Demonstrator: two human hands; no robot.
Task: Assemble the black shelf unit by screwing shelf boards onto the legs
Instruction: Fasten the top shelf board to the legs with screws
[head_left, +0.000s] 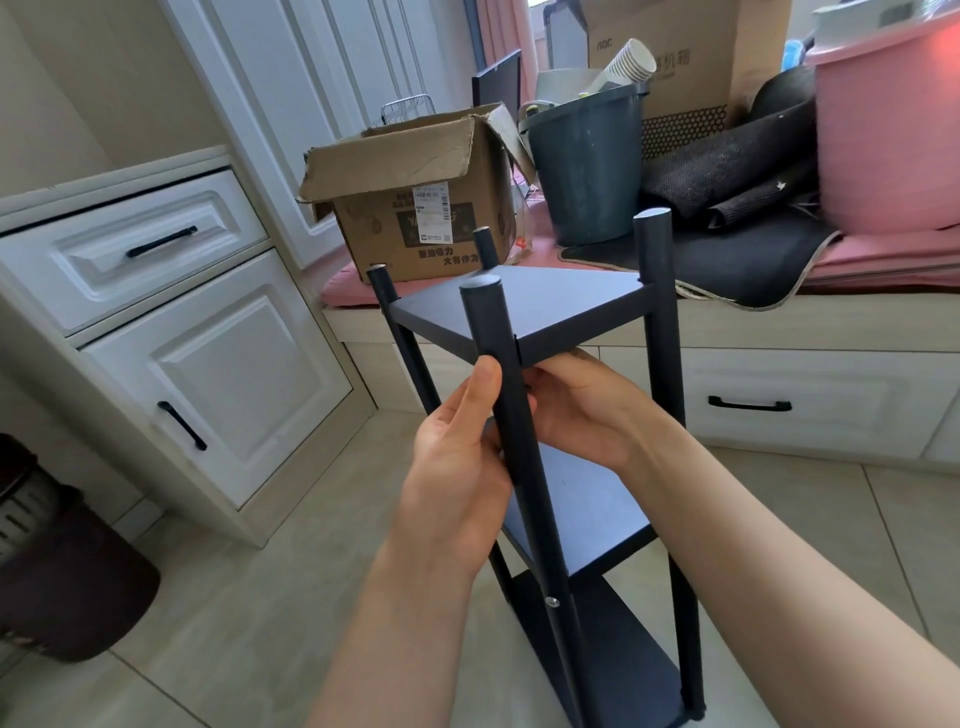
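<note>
Black 3-tier shelf unit w/ round tube legs stands upright on the beige tiled floor, centre frame, directly below the head cam. Nearest black round leg runs up between both hands.

Left hand: on the left side of that near leg, thumb lying up along the tube, palm against it, fingers curled round behind it, so gripping the leg just under the top board.

Right hand: reaches in from the right, under the front edge of the top flat black shelf board, fingertips at the leg/board joint. Fingers curled but hidden behind the leg; can't tell whether they pinch anything.

Silver screw head visible lower on the near leg, approx at the bottom board level. Middle black shelf board and bottom black shelf board sit in the frame below. All 4 leg tops poke above the top board.

Left, near: dark brown round bin on the floor. Behind it, white panelled cabinet w/ black bar handles.

Far: window-seat bench w/ pink cushion, white drawers beneath. On it: open brown cardboard box w/ white label, dark grey plastic bucket holding a stack of paper cups, black woven mat, pink plastic tub, large tan carton at the back.
</note>
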